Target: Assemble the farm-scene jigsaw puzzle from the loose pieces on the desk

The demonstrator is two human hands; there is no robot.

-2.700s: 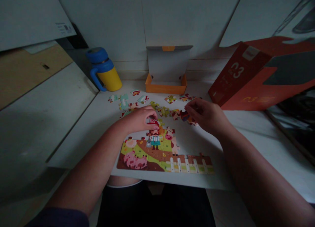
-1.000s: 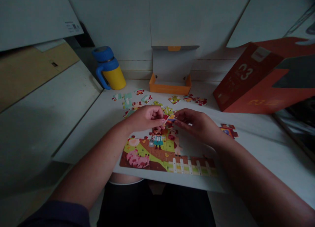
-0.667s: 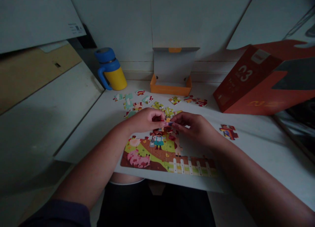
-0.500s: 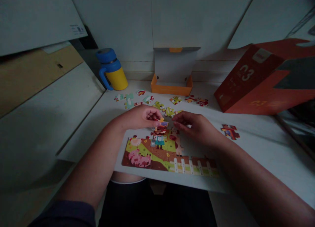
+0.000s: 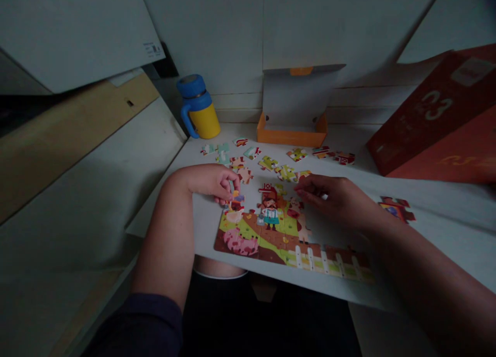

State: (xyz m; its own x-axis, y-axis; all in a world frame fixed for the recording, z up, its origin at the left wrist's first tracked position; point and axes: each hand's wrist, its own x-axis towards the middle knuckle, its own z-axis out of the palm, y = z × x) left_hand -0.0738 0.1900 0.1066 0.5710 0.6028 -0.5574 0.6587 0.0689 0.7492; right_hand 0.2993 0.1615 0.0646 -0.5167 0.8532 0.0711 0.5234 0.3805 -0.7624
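My left hand (image 5: 222, 184) pinches a small puzzle piece (image 5: 237, 198) with yellow, purple and red on it. That piece is at the upper left edge of the partly joined jigsaw puzzle (image 5: 251, 230), just above its white hen; whether it touches the puzzle I cannot tell. Loosely curled, my right hand (image 5: 329, 197) hovers near the puzzle's top, right of the farmer figure, with thumb and fingertips slightly apart and nothing visible between them. A red-roofed barn piece (image 5: 267, 190) lies above the farmer's head. The joined part shows a pig, a cow and a white fence.
Several loose pieces (image 5: 287, 172) lie behind the puzzle, and a red one (image 5: 397, 208) lies beyond my right forearm. At the back stand a blue-yellow mug (image 5: 205, 120) and an open orange box (image 5: 291, 137). A large red box (image 5: 430, 124) stands right; boards (image 5: 77, 119) lean left.
My left hand has moved left with its puzzle piece, from above the farmer to above the hen. The barn piece now shows uncovered. My right hand stays near the puzzle's top; the view has shifted.
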